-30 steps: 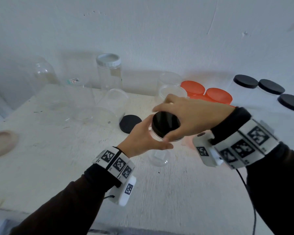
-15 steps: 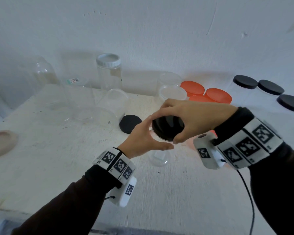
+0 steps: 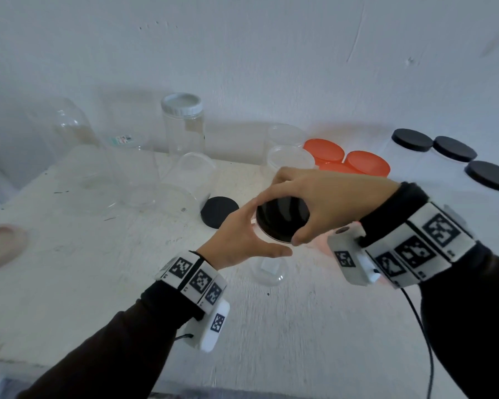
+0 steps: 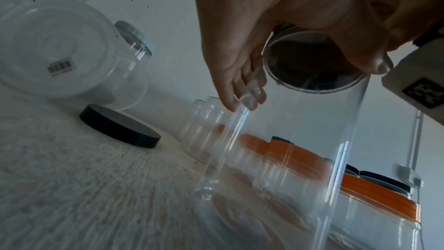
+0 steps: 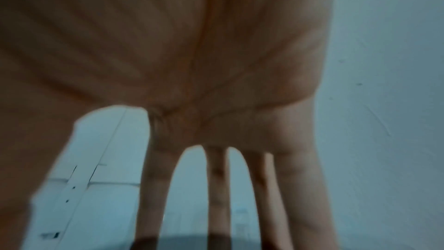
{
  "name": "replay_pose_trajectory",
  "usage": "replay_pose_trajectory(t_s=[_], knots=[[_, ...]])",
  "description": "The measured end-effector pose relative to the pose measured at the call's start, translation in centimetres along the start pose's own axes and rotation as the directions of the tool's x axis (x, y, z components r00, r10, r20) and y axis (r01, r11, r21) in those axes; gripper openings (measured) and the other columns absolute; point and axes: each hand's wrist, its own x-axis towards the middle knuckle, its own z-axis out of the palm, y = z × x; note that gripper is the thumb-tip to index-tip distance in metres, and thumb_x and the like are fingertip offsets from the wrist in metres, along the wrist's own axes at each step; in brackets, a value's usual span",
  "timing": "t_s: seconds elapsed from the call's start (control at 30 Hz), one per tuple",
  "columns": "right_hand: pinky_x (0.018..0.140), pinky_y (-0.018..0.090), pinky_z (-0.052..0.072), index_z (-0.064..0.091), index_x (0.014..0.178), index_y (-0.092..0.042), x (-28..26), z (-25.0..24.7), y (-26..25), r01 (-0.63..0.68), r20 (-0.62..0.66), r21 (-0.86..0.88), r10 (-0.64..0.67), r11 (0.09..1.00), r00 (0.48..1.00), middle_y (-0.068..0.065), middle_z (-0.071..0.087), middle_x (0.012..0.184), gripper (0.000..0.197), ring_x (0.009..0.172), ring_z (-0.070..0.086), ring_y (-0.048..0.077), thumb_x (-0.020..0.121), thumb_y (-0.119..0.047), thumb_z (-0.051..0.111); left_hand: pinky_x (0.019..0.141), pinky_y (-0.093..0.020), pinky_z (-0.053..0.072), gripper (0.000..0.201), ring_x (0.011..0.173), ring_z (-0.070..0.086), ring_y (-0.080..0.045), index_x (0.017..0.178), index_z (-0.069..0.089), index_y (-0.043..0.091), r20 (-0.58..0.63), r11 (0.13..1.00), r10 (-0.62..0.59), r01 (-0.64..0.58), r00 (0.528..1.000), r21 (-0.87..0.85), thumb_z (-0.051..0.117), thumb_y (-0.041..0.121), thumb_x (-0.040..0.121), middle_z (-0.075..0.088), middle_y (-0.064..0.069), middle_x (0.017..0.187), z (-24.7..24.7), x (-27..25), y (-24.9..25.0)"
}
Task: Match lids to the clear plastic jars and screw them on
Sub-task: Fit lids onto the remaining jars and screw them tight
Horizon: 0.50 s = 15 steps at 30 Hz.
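Pale, scuffed tabletop (image 3: 285, 326) meets a bare white wall (image 3: 242, 53) marked by faint cracks and specks. At the centre a clear jar (image 3: 267, 269) stands upright on the surface, the left hand (image 3: 239, 240) wrapped around its upper wall, fingers (image 4: 250, 98) pressed against the plastic. The right hand (image 3: 323, 203) arches over the mouth, fingertips curled around the rim of a black lid (image 3: 283, 218) seated on the jar. A spare black lid (image 3: 219, 212) lies flat just left of the hands, beside a large clear jar on its side (image 4: 60, 52) with a barcode sticker on its base. Along the wall stand a white-capped jar (image 3: 183, 125), open clear jars (image 3: 288, 156), orange lids (image 3: 366, 164) and, far right, black-lidded jars (image 3: 452, 149). A pinkish lid (image 3: 0, 246) sits at the left edge.
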Motion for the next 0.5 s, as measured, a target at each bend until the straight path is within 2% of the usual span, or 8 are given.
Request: replay_pose_trajectory(t_s=[0.07, 0.13, 0.23, 0.27, 0.33, 0.4, 0.43, 0.5], knots=[[0.073, 0.019, 0.043, 0.044, 0.125, -0.043, 0.4, 0.5, 0.0, -0.03, -0.1, -0.028, 0.027, 0.999, 0.995, -0.009, 0.043, 0.11, 0.065, 0.094, 0.046, 0.009, 0.068, -0.045, 0.074, 0.091, -0.015, 0.044, 0.079, 0.106, 0.055, 0.003, 0.126, 0.046, 0.026, -0.004, 1.0, 0.008, -0.008, 1.0, -0.01, 0.087, 0.027, 0.058, 0.061, 0.014, 0.112, 0.1, 0.0, 0.0], [0.063, 0.019, 0.041, 0.051, 0.116, -0.029, 1.0, 1.3, -0.4, -0.103, -0.234, -0.102, 0.077, 0.989, 0.969, -0.005, 0.049, 0.095, 0.059, 0.082, 0.05, 0.011, 0.068, -0.06, 0.066, 0.087, -0.014, 0.044, 0.078, 0.104, 0.056, 0.002, 0.124, 0.047, 0.024, -0.015, 0.999, -0.002, 0.002, 1.0, -0.035, 0.087, 0.026, 0.058, 0.061, 0.012, 0.111, 0.3, -0.1, -0.1], [0.052, 0.021, 0.035, 0.055, 0.104, -0.017, 1.4, 2.2, -1.1, -0.211, -0.379, -0.176, 0.131, 0.962, 0.916, -0.004, 0.049, 0.077, 0.065, 0.067, 0.048, 0.013, 0.071, -0.073, 0.052, 0.085, -0.013, 0.045, 0.08, 0.103, 0.057, 0.001, 0.127, 0.046, 0.021, -0.018, 0.999, -0.01, 0.01, 1.0, -0.043, 0.087, 0.026, 0.058, 0.061, 0.012, 0.111, 0.3, -0.1, -0.2], [0.052, 0.022, 0.033, 0.053, 0.108, -0.019, 1.4, 2.2, -1.0, -0.224, -0.371, -0.209, 0.135, 0.952, 0.919, -0.003, 0.05, 0.08, 0.068, 0.069, 0.049, 0.014, 0.071, -0.075, 0.048, 0.085, -0.014, 0.045, 0.081, 0.103, 0.057, 0.001, 0.127, 0.045, 0.021, -0.016, 0.999, -0.011, 0.01, 1.0, -0.042, 0.087, 0.026, 0.058, 0.061, 0.012, 0.111, 0.3, -0.1, -0.1], [0.059, 0.022, 0.035, 0.046, 0.124, -0.027, 0.8, 1.6, -0.5, -0.178, -0.232, -0.225, 0.124, 0.958, 0.965, -0.003, 0.05, 0.102, 0.072, 0.083, 0.048, 0.014, 0.071, -0.076, 0.047, 0.088, -0.016, 0.045, 0.08, 0.105, 0.056, 0.0, 0.126, 0.045, 0.023, -0.007, 0.999, -0.012, 0.012, 1.0, -0.036, 0.087, 0.027, 0.057, 0.061, 0.012, 0.111, 0.2, -0.1, -0.1], [0.062, 0.013, 0.038, 0.037, 0.134, -0.038, 0.3, 0.7, -0.1, -0.067, -0.044, -0.053, 0.065, 0.996, 0.997, -0.008, 0.039, 0.119, 0.07, 0.094, 0.045, 0.01, 0.074, -0.06, 0.063, 0.091, -0.018, 0.044, 0.079, 0.105, 0.055, 0.001, 0.124, 0.045, 0.027, -0.016, 1.0, 0.0, 0.0, 1.0, -0.027, 0.088, 0.026, 0.057, 0.06, 0.013, 0.11, 0.2, -0.2, 0.0], [0.062, 0.012, 0.04, 0.036, 0.134, -0.041, 0.2, 0.4, -0.1, -0.031, -0.004, 0.013, 0.031, 0.999, 1.0, -0.01, 0.037, 0.119, 0.07, 0.097, 0.045, 0.01, 0.073, -0.05, 0.069, 0.092, -0.018, 0.044, 0.08, 0.105, 0.055, 0.002, 0.124, 0.046, 0.027, -0.023, 1.0, 0.006, -0.007, 1.0, -0.028, 0.088, 0.026, 0.056, 0.06, 0.013, 0.11, 0.3, -0.2, 0.0], [0.07, 0.017, 0.044, 0.039, 0.129, -0.043, 0.4, 0.6, -0.1, -0.036, -0.059, -0.008, 0.036, 0.999, 0.998, -0.008, 0.04, 0.113, 0.07, 0.096, 0.047, 0.012, 0.069, -0.045, 0.073, 0.092, -0.017, 0.044, 0.08, 0.106, 0.055, 0.002, 0.125, 0.046, 0.026, -0.03, 0.999, 0.01, -0.011, 0.999, -0.037, 0.088, 0.026, 0.056, 0.061, 0.013, 0.111, 0.3, -0.2, -0.1]])
